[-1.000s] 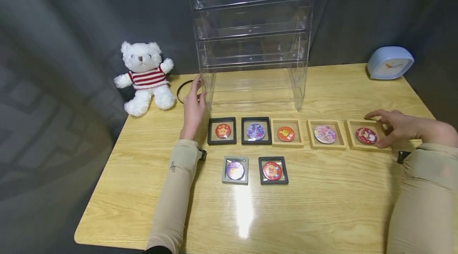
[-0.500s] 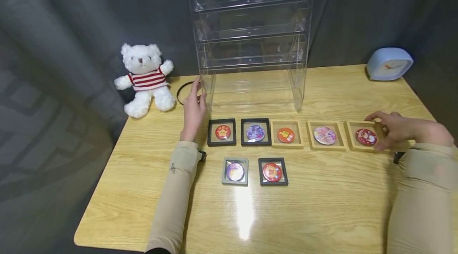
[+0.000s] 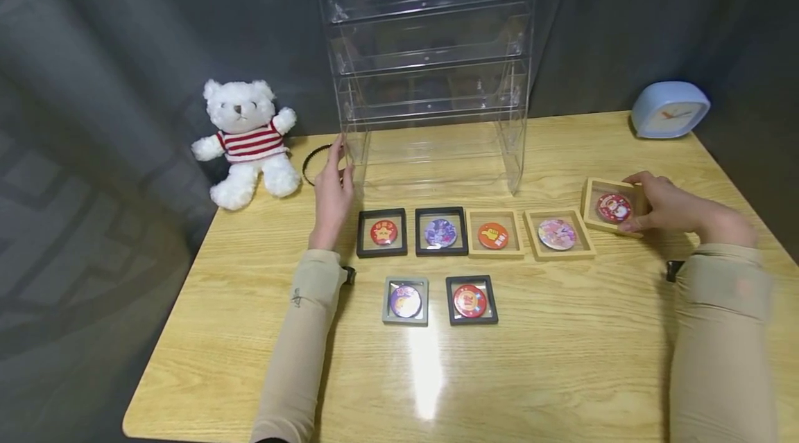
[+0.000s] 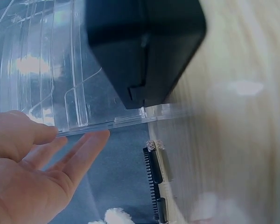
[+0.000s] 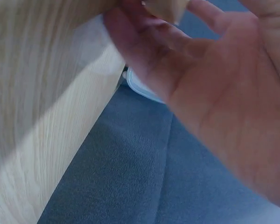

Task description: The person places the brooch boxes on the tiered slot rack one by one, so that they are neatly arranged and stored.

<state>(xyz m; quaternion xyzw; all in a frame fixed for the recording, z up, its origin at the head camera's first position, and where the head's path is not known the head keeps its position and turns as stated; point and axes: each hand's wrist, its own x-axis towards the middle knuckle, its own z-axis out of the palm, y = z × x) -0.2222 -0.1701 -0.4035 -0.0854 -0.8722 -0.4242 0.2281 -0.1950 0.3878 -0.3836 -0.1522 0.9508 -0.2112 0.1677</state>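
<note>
Frame btwn R thumb & fingers.

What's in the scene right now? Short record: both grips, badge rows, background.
left grip: at the left side panel of the clear shelf stand
right grip: holds the wood-framed red badge at its right side, tilted
far row, left to right: black-framed star badge, black-framed purple badge, wood-framed orange badge, wood-framed pink badge
near row: gray-framed purple badge, black-framed red badge
background: white teddy bear left, blue clock right
</note>
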